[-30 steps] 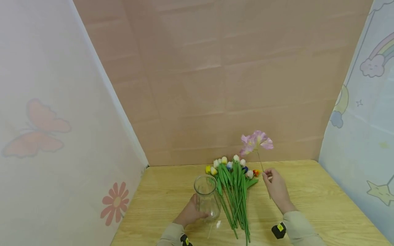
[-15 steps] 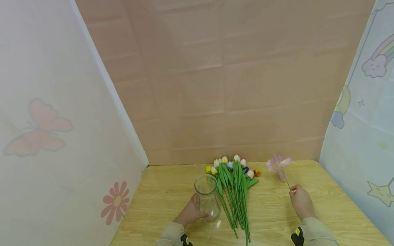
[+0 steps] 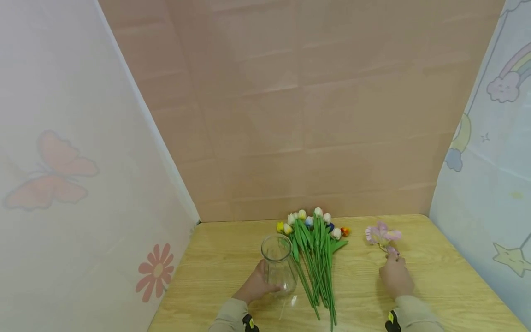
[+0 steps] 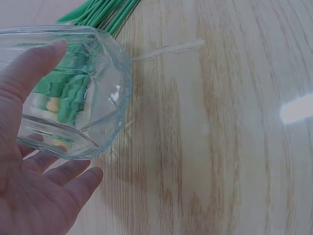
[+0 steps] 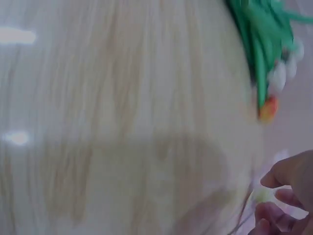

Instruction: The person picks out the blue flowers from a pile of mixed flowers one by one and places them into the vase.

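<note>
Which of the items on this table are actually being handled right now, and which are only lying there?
In hand:
- glass vase, held by the left hand
- pink flower lying on the table, the right hand at its stem

Lying about:
- bunch of tulips with green stems, on the wooden table between vase and pink flower, touched by neither hand

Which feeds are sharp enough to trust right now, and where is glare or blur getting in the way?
Head view: sharp and evenly lit; glass vase and pink flower read clearly. Left wrist view: crisp on the left hand, with a bright glare patch on the table at right. Right wrist view: heavily blurred; the green stems and the right hand are smeared, and glare streaks sit at left.
</note>
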{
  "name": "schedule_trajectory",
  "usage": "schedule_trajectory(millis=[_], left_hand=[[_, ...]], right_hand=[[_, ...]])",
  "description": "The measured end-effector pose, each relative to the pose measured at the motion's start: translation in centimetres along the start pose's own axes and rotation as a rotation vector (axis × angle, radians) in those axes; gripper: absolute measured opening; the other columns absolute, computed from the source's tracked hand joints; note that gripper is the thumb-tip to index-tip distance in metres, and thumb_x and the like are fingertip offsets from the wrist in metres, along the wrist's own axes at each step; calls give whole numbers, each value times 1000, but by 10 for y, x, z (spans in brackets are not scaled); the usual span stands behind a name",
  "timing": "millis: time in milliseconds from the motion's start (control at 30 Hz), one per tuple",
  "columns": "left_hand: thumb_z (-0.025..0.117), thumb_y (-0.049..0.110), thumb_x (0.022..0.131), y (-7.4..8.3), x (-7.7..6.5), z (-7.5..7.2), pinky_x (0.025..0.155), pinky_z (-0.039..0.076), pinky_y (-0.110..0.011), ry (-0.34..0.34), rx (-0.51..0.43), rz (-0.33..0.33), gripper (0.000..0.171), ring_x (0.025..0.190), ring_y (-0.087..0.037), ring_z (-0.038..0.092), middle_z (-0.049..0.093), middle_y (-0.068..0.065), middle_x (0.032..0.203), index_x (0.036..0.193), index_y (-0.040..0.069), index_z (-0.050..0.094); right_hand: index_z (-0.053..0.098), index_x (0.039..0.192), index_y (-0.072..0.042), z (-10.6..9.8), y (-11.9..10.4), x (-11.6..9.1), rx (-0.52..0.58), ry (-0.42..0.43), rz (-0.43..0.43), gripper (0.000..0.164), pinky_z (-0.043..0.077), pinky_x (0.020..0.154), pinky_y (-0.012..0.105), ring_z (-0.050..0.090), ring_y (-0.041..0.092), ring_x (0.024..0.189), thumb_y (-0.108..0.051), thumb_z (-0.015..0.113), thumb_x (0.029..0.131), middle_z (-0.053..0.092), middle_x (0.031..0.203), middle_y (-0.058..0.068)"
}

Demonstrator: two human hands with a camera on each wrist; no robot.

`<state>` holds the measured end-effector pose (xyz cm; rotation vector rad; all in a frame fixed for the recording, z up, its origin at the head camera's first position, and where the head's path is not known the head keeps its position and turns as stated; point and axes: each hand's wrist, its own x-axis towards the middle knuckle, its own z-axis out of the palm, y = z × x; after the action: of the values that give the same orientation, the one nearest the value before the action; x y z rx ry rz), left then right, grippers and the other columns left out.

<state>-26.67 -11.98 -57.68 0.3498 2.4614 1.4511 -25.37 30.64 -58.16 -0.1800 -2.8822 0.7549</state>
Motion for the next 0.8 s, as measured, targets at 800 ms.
schedule_trajectory(millis=[800], left_hand=[[83,28,77,2,-4,-1,107,30,-65,-5,-4,-21,103,138,-50,28,26,-32,151,150,0,18]], right_hand=[[58,95,-6,71,-139,-8,38,-164,-221,3,31,43,26,41,11,47,-8,59,93,47,60,-2]])
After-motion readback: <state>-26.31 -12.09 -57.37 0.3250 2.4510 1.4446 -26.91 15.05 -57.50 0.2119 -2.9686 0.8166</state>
